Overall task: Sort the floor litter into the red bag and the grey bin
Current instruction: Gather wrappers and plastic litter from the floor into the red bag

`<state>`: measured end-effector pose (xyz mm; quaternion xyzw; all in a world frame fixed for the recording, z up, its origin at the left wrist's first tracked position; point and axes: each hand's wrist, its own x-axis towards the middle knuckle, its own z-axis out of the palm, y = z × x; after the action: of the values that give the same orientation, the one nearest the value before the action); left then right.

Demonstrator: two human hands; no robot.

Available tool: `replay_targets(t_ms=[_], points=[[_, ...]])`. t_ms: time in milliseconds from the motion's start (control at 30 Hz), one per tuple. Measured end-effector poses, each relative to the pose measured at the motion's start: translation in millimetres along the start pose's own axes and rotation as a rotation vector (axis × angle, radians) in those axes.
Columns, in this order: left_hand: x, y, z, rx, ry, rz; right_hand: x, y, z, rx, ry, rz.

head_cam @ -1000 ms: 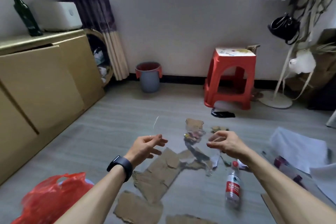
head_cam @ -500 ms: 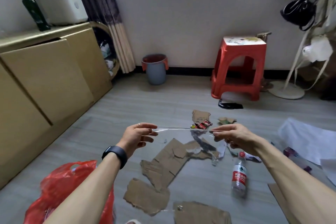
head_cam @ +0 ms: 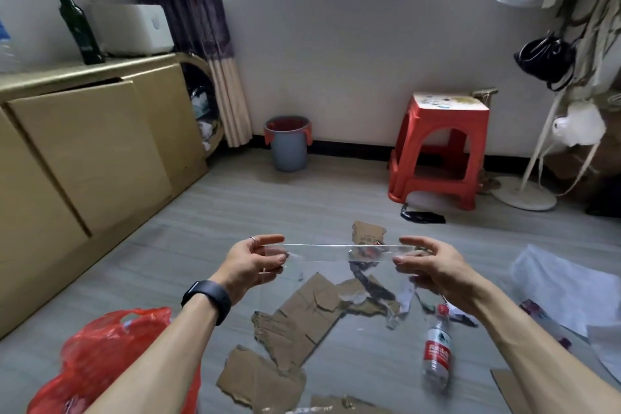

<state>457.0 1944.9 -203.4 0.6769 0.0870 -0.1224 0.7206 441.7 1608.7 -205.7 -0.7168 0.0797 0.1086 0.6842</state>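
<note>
Head view, left hand (head_cam: 250, 264), right hand (head_cam: 433, 265) pinching barely visible clear strip (head_cam: 336, 253)

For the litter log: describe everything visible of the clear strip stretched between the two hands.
The clear strip is a long, narrow, see-through piece, seemingly thin plastic, glinting along its edges. It is pulled taut and roughly level above the cardboard scraps, the left hand pinching one end, the right hand the other.

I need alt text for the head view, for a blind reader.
The left hand and right hand hold a clear strip between them above torn cardboard and a bottle. A red bag lies nearby, a grey bin by the wall.
</note>
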Motion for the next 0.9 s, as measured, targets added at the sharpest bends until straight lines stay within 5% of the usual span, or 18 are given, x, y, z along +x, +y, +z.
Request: replay_targets(t_ms=[400,600,900], points=[[-1.9,0.2,-14.5,0.189,0.042,0.087,-0.3,-3.9,12.2,0.121,-0.006,0.038],[-8.1,6.5,-28.8,0.18,-0.073,-0.079,6.7,-6.5,23.3,0.039,-0.054,0.01],[-7.2,7.3,-29.3,0.067,0.012,0.009,14.1,-7.8,32.5,0.224,-0.025,0.035]])
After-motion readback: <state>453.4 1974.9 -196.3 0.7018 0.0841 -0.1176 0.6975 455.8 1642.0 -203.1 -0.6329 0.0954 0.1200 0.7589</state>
